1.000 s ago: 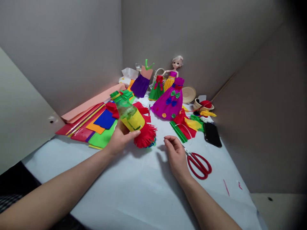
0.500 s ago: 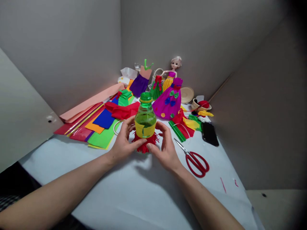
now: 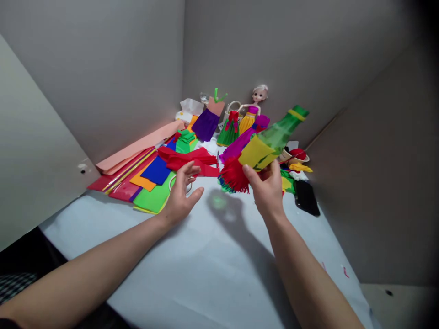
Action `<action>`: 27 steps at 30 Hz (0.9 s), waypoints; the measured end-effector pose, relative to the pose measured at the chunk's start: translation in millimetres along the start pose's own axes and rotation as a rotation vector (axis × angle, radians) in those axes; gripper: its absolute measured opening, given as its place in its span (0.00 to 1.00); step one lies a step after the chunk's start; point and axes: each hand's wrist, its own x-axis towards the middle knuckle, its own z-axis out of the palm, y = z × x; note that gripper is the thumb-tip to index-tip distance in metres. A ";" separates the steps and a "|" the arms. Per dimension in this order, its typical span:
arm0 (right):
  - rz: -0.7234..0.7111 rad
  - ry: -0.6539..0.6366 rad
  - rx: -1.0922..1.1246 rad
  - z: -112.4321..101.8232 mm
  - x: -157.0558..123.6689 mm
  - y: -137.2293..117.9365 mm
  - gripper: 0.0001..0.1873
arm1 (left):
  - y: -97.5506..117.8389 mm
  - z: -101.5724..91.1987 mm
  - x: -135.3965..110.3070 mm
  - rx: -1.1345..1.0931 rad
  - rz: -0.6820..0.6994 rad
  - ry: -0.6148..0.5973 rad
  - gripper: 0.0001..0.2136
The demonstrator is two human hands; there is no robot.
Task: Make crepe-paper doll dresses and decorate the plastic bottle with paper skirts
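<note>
A clear green bottle (image 3: 283,130) with a yellow paper band and a red fringe (image 3: 235,176) at its base is gripped by my right hand (image 3: 269,189). The bottle is raised and tilted, its neck pointing up to the right. Blue and green strips show beneath the red fringe. My left hand (image 3: 181,194) is apart from the bottle, fingers loosely curled and thumb spread, with nothing in it. Close behind that hand are a white ring (image 3: 171,183) and a red crepe paper piece (image 3: 187,160).
Coloured paper sheets (image 3: 154,171) are spread at the left. Small paper dresses (image 3: 207,123) and a doll (image 3: 259,98) stand at the back. A phone (image 3: 307,197) lies at the right edge, near a bowl (image 3: 297,156) with red yarn. Grey panels enclose the table.
My left hand has let go of the bottle. My right hand has lifted and tipped it to the right, from upright. The scissors are now hidden behind my right hand and arm.
</note>
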 end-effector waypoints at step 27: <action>0.092 -0.241 -0.618 -28.1 -66.1 77.6 0.61 | -2.7 6.4 -2.8 0.089 -0.176 -0.040 0.24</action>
